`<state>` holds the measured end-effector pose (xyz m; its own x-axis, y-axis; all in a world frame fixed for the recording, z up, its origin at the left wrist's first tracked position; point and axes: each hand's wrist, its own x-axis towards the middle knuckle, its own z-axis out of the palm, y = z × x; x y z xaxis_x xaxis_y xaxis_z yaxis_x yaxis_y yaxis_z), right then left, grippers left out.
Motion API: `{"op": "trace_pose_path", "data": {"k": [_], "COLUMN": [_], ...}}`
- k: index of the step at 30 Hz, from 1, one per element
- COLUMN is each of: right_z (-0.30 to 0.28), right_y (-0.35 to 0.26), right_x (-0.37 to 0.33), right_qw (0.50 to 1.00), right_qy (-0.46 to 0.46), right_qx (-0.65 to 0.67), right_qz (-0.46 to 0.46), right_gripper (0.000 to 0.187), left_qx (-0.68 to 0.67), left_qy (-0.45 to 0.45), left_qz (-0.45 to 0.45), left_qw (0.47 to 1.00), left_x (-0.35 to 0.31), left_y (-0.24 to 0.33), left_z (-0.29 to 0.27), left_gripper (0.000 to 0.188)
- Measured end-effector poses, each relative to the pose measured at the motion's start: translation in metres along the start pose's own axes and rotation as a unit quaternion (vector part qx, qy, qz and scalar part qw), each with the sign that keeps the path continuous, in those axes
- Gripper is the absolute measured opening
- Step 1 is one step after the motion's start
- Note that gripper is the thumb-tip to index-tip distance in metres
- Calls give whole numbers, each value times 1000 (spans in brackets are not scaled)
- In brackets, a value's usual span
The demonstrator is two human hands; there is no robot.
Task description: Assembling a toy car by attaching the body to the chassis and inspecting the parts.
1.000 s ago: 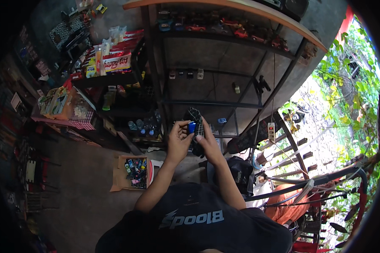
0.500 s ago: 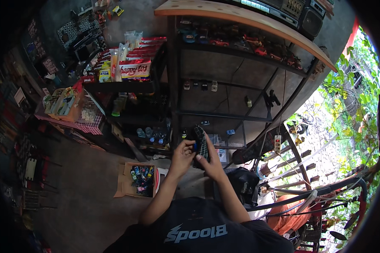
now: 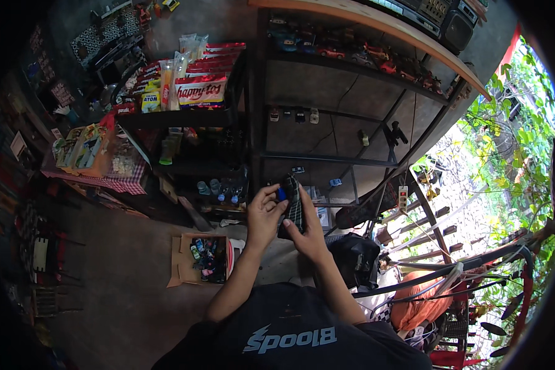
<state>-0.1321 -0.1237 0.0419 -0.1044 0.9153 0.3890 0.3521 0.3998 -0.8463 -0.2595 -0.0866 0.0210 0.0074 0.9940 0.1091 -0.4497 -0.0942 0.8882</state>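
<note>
In front of the metal shelf, my two hands meet around a dark checkered cloth (image 3: 295, 208). My right hand (image 3: 311, 234) is closed on the cloth, thumb across its near side. A small blue object (image 3: 282, 193), of a kind I cannot make out, shows between the fingers of my left hand (image 3: 264, 219) and the cloth. Those left fingers are curled in a pinch around it. Below and to the left, an open cardboard box (image 3: 180, 258) on the floor contains several small toy cars (image 3: 208, 254).
The black metal shelf (image 3: 327, 156) ahead carries toy cars (image 3: 300, 116) on several levels. A black rack (image 3: 172, 121) of snack packets stands to its left. A black bag (image 3: 356, 264) lies right of my arm, near cables and a power strip (image 3: 403, 200).
My hands have stayed together on the cloth and shifted slightly. More of the blue object shows between the left fingers. The head view has moved a little.
</note>
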Motion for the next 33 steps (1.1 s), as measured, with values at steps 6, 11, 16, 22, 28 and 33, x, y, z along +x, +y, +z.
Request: {"op": "trace_pose_path", "data": {"k": [6,11,16,22,28,33], "right_z": [-12,-14,-14,-26,-29,-22], "right_y": [14,12,17,19,14,10], "right_x": [7,0,-7,7,13,-4], "right_qw": [998,997,997,994,994,994], "right_qy": [-11,-28,-18,-55,-57,-41], "right_qx": [14,-18,-6,16,84,91], "right_qz": [-53,-76,-70,-93,-49,-46], "right_gripper": [72,78,80,71,67,68], "left_qx": [38,2,3,44,2,-18], "left_qy": [44,29,36,-67,-25,15], "left_qz": [-50,-13,-13,-56,-37,-24], "left_qw": [997,1000,999,995,999,999], "left_x": [-9,-1,-1,-16,-20,-4], "left_y": [-25,-25,-25,-27,-22,1], "left_z": [5,3,10,0,9,13], "left_gripper": [38,37,38,35,35,40]}}
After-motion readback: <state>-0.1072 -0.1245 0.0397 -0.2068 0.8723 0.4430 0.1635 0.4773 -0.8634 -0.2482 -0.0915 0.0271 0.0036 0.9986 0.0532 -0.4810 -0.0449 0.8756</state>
